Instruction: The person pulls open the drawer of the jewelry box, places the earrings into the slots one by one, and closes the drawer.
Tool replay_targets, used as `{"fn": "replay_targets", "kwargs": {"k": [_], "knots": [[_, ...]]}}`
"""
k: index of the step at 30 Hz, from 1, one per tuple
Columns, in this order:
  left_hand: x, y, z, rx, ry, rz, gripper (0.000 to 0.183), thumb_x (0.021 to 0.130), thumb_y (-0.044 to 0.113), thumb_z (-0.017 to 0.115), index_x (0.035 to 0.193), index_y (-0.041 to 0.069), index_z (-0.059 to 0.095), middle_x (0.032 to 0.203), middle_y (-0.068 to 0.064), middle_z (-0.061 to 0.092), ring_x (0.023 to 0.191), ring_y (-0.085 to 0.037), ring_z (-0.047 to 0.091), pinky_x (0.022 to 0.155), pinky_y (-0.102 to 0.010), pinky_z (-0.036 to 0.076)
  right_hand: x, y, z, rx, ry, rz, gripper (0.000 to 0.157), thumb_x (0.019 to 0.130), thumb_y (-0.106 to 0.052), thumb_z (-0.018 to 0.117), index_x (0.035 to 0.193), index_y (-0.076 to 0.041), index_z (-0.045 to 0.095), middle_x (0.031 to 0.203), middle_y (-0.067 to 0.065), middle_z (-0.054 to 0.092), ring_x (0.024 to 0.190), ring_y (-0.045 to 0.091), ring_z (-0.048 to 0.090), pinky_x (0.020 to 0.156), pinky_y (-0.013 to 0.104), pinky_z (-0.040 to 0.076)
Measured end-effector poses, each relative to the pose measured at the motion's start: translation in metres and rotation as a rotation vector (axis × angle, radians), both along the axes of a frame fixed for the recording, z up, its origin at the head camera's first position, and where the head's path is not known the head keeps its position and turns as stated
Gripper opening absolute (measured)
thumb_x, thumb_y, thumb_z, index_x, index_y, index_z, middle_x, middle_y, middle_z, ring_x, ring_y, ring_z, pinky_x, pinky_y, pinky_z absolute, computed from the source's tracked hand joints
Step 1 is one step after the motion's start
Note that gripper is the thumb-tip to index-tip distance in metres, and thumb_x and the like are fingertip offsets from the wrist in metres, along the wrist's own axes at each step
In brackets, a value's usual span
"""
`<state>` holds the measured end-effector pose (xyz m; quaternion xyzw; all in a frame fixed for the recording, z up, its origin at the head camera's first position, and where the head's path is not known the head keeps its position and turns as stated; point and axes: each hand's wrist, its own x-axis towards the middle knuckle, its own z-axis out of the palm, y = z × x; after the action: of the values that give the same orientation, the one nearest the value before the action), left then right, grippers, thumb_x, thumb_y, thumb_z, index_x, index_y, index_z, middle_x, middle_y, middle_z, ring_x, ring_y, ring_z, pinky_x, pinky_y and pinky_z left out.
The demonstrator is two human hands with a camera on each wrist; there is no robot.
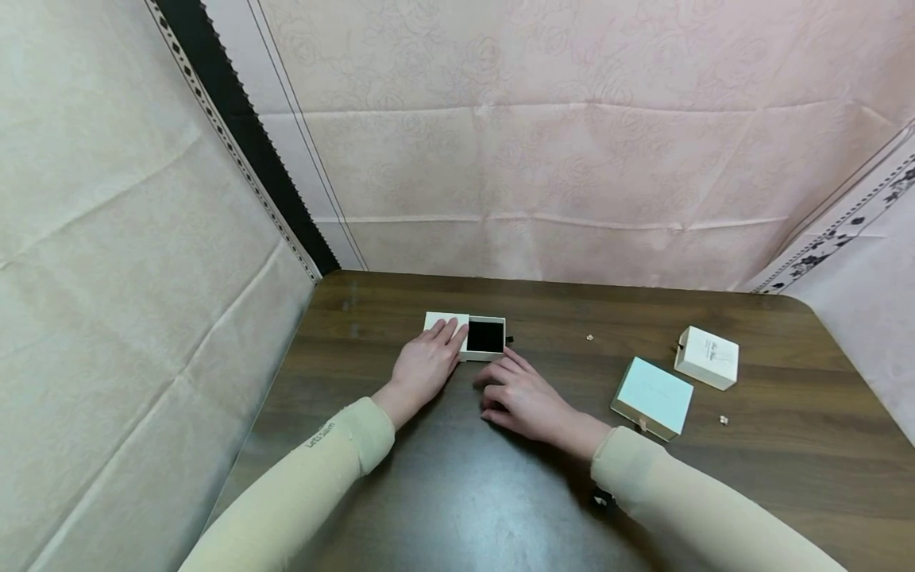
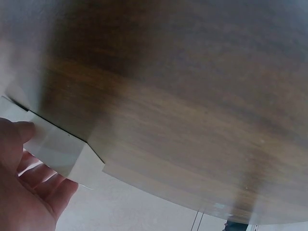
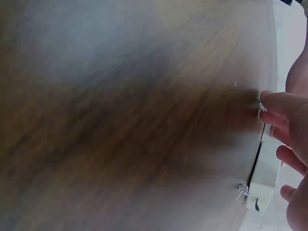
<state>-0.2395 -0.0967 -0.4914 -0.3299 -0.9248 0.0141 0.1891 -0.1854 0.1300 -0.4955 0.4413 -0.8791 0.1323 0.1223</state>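
My left hand (image 1: 425,364) grips the cover of a small white drawer-style jewelry box (image 1: 432,320), fingers on top. In the left wrist view, the thumb lies against the box's side (image 2: 60,142). The drawer (image 1: 486,335) stands partly out to the right, showing a black insert and a dark ribbon tab. Just below the drawer is my right hand (image 1: 525,396), one fingertip at its near corner. Its thumb and index finger pinch a small sparkling earring (image 3: 262,106), mostly hidden by the fingers. Another earring (image 3: 244,189) lies on the table beside the box.
To the right stand a mint-green box (image 1: 654,395) and a closed white box (image 1: 708,357) with small print on top. A small shiny piece (image 1: 723,419) lies near them on the brown wooden table (image 1: 429,492). Patterned cloth (image 1: 572,159) hangs behind the table.
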Motion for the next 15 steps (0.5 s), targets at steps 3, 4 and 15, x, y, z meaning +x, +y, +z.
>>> {"fn": "replay_targets", "kwargs": {"k": [3,4,15], "knots": [[-0.0003,-0.0001,-0.0005,-0.002,0.007,0.000,0.047,0.103,0.025,0.074,0.146,0.009,0.066,0.146,-0.015,0.066,0.132,-0.032,0.066,0.104,-0.041,0.058,-0.0004,0.0026,-0.0004,-0.002,-0.013,-0.005,0.020,0.088,-0.025,0.089,0.081,-0.018,0.072,0.123,0.005,0.071,0.124,0.029,0.061,0.123,0.064,0.033],[-0.0003,-0.0001,-0.0006,-0.003,0.012,-0.001,0.046,0.103,0.025,0.074,0.146,0.009,0.066,0.146,-0.015,0.066,0.132,-0.032,0.066,0.103,-0.040,0.058,-0.0002,0.0033,-0.0002,-0.003,-0.018,-0.007,0.019,0.088,-0.025,0.089,0.081,-0.018,0.072,0.123,0.006,0.071,0.123,0.029,0.061,0.123,0.064,0.033],[0.0000,-0.0002,-0.0008,-0.007,0.017,0.001,0.046,0.103,0.026,0.074,0.146,0.009,0.067,0.146,-0.014,0.066,0.132,-0.032,0.066,0.102,-0.040,0.058,0.0044,0.0092,0.0068,-0.007,-0.068,-0.003,0.015,0.090,-0.023,0.088,0.086,-0.016,0.075,0.126,0.007,0.070,0.124,0.029,0.062,0.122,0.065,0.034]]}}
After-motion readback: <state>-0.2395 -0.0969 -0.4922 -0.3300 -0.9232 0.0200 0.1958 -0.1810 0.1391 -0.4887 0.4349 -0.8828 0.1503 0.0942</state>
